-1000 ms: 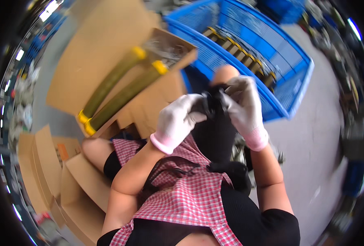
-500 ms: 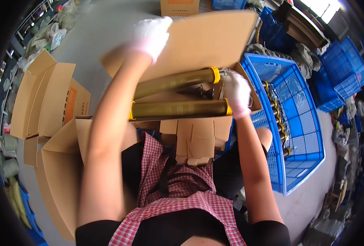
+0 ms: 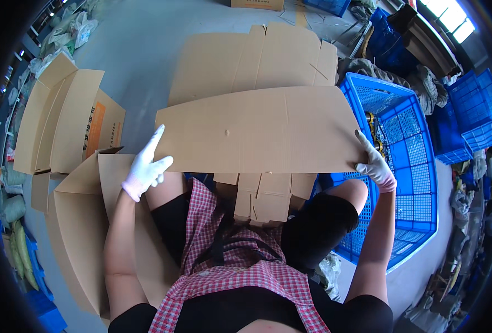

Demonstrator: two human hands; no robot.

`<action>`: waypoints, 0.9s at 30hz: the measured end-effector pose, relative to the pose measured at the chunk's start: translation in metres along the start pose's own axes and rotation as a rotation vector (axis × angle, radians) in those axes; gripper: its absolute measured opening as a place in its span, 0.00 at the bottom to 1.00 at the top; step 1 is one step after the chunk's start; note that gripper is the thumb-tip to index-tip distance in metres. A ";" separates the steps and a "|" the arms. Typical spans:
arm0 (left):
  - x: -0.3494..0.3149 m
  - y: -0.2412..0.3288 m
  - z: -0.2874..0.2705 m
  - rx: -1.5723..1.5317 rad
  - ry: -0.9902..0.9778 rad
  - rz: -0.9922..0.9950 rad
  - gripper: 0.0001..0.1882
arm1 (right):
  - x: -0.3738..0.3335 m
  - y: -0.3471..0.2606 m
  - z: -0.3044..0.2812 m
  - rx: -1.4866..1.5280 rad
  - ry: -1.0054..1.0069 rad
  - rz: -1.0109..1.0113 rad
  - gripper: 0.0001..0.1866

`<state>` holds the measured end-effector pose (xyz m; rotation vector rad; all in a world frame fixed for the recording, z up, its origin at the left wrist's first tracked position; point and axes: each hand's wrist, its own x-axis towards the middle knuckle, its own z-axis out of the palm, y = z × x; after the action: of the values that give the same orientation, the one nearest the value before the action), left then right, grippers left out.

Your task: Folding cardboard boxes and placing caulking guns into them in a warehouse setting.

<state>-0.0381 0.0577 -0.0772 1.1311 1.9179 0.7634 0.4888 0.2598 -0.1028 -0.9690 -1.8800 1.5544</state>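
Observation:
In front of me lies a long plain cardboard panel (image 3: pixel 257 133), level over my knees, with a small dent in its left half. My left hand (image 3: pixel 148 169), in a white glove, is open at the panel's left end, forefinger stretched along the edge and thumb apart. At the right end my white-gloved right hand (image 3: pixel 376 165) is open too, fingers and thumb spread against the edge. Whatever lies under the panel is hidden. Beyond it spreads a larger creased cardboard sheet (image 3: pixel 212 61). Slotted cardboard flaps (image 3: pixel 265 194) hang on the near side, between my thighs.
A blue plastic crate (image 3: pixel 418 222) at my right contains several yellow-ringed parts (image 3: pixel 379 146). To the left stand an open carton (image 3: pixel 79 222) and another carton with an orange label (image 3: pixel 60 122). More blue crates (image 3: pixel 468 111) are stacked at far right.
The raised cardboard panel has come down over two brass-coloured tubes with yellow end rings, now out of sight. My left hand has dropped to its left end; the right has shifted to its right end.

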 end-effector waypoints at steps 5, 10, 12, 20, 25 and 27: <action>0.006 -0.018 0.015 -0.842 -0.213 0.073 0.39 | -0.001 0.029 -0.011 0.209 0.027 0.102 0.41; 0.006 -0.027 0.027 -0.646 0.077 0.083 0.33 | -0.007 0.039 0.004 0.083 0.230 0.001 0.26; 0.005 -0.020 0.038 -0.547 0.224 0.133 0.31 | -0.002 0.045 0.008 -0.461 0.360 -0.330 0.22; -0.007 -0.045 0.049 0.474 0.663 0.686 0.22 | -0.011 0.021 0.028 -1.253 0.559 -0.536 0.30; 0.010 -0.068 0.054 0.482 0.521 0.973 0.16 | 0.018 -0.003 0.115 -1.084 0.266 -0.464 0.45; 0.012 -0.059 0.060 0.446 0.599 1.048 0.12 | 0.028 -0.002 0.152 -1.185 0.313 -0.444 0.43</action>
<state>-0.0166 0.0501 -0.1592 2.4871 1.9199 1.3657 0.3554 0.1894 -0.1349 -1.0066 -2.4894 -0.0875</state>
